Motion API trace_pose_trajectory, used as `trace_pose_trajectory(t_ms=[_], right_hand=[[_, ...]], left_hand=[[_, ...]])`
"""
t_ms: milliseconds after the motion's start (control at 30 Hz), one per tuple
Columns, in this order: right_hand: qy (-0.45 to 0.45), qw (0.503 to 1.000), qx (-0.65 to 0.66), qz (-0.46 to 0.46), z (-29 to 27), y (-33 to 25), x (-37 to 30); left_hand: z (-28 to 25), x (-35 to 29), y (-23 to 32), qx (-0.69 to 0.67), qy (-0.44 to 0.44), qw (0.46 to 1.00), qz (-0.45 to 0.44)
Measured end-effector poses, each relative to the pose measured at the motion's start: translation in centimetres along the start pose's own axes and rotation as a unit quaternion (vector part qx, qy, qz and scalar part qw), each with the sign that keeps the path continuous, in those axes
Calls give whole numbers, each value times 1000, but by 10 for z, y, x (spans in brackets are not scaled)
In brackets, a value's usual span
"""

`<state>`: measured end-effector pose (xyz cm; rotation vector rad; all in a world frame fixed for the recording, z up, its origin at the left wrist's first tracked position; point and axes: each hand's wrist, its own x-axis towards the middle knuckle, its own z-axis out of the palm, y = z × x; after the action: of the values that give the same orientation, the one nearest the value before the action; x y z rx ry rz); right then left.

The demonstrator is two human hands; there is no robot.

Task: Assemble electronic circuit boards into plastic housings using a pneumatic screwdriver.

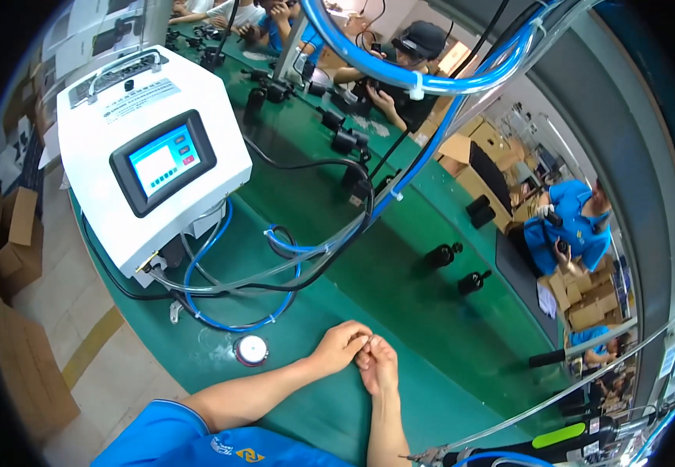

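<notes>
My left hand (341, 348) and my right hand (379, 366) meet above the green worktop (306, 389), fingertips touching. Both have their fingers curled in a pinch, and whatever they may hold is too small or hidden to make out. To the left of my left hand, a small round pot (252, 350) with a white top and a dark reddish rim stands on the worktop. A small metal piece (175, 311) lies farther left, near the tubing. At the lower right is a black powered screwdriver (563, 438) with a bright green strip, apart from my right forearm.
A white machine (158, 109) with a touchscreen (163, 163) stands at the far left. Blue tubing (232, 323) and black cables loop from it. Beyond runs a green conveyor belt (400, 226) carrying black cylindrical parts (440, 255). Co-workers (567, 222) sit across, near cardboard boxes.
</notes>
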<state>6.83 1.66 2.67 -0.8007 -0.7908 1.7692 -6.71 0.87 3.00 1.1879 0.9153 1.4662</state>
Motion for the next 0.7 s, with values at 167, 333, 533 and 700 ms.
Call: trace_pose_trajectory(t_ms=[167, 333, 533, 700], right_hand=[[-13, 999, 37, 18, 1, 2, 1], [15, 999, -22, 25, 3, -1, 6], [64, 994, -77, -40, 22, 2, -3], [83, 989, -96, -78, 21, 7, -4]], left_hand=[[-2, -6, 6, 117, -9, 992, 47], [-2, -1, -3, 167, 4, 982, 92], [-2, 1, 2, 169, 19, 983, 64], [-2, 0, 8, 175, -12, 984, 9]])
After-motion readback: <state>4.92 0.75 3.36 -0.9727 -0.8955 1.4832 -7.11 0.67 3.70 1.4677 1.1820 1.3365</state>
